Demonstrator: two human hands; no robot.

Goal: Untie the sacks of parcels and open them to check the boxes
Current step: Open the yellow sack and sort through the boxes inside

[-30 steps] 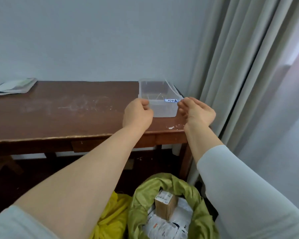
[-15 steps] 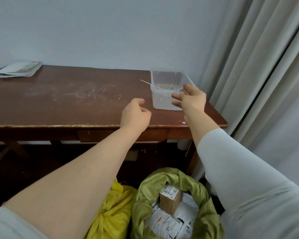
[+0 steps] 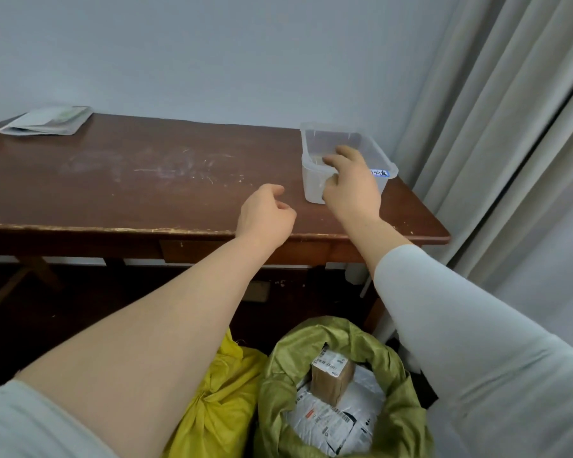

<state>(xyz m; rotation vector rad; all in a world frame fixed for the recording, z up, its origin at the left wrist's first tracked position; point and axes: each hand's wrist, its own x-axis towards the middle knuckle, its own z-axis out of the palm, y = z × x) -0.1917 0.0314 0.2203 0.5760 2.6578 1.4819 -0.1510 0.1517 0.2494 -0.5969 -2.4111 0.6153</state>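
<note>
Left hand (image 3: 267,214) hangs over the front edge of the table (image 3: 113,180), fingers loosely curled and holding nothing. Below it, on the floor between the two forearms, stand two sacks just beside each other. The yellow sack (image 3: 219,404), on the left, is upright with its cloth bunched closed at the top. The green sack (image 3: 401,414), on the right, is also upright, and its open mouth faces up with the rim rolled back. One brown box (image 3: 333,380) stands on end in it, a little tilted, with its labelled end uppermost. White mailers (image 3: 331,421) with printed labels lie under and around the box, overlapping too much to count.

On the table, a flat pouch (image 3: 47,122) lies at the far left corner, well apart from the hands. Right hand (image 3: 353,190) reaches over the near left corner of a clear tub (image 3: 361,140). Its fingers (image 3: 344,152) dip inside past the rim, and the thumb is against the outer wall. I cannot tell whether they pinch anything. The tub sits at the table's right end, its long axis running from near to far, with a small blue label (image 3: 379,173) on its near rim. Something thin and pale lies inside it, too faint to name. A grey curtain (image 3: 493,143) hangs at the far right.

Count: two sacks, one box, one tub, one pouch.
</note>
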